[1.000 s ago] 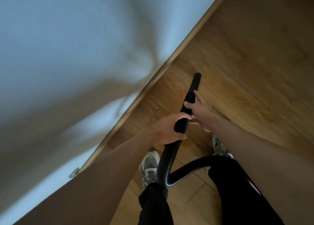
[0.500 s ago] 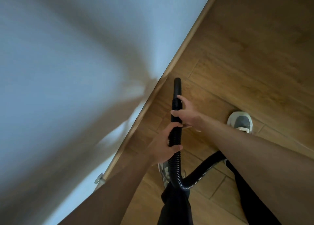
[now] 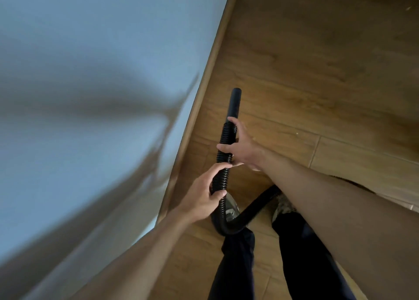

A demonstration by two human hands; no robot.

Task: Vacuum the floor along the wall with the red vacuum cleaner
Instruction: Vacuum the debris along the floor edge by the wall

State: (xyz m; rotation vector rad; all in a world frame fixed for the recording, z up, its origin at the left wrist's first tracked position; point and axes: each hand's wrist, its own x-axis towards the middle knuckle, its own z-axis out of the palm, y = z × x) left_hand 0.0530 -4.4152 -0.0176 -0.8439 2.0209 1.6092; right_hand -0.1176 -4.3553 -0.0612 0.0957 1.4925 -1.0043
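Down by the wall, the long black ribbed vacuum hose (image 3: pixel 224 175) was held in both hands over the brown wooden floor (image 3: pixel 317 73). The hose looked bumpy, with lots of little rings all the way along. At its far end it turned into a smooth round black tube (image 3: pixel 235 105). That tube pointed away from the person, near the light wooden skirting board (image 3: pixel 209 71) and running almost the same way as it. I could not tell if the tip touched the floor.

The left hand (image 3: pixel 201 200) had its fingers wrapped round the lower part of the hose. The right hand (image 3: pixel 243 148) gripped it higher up, with one finger reaching to where the rings met the smooth tube. Below the left hand the hose dipped down, bent like a letter U in front of the dark trouser legs (image 3: pixel 238 259), and ran off behind the right arm.

A grey shoe (image 3: pixel 231 206) peeked out just behind the bend. The pale blue-grey wall (image 3: pixel 90 61) looked blurry, with soft shadows on it.
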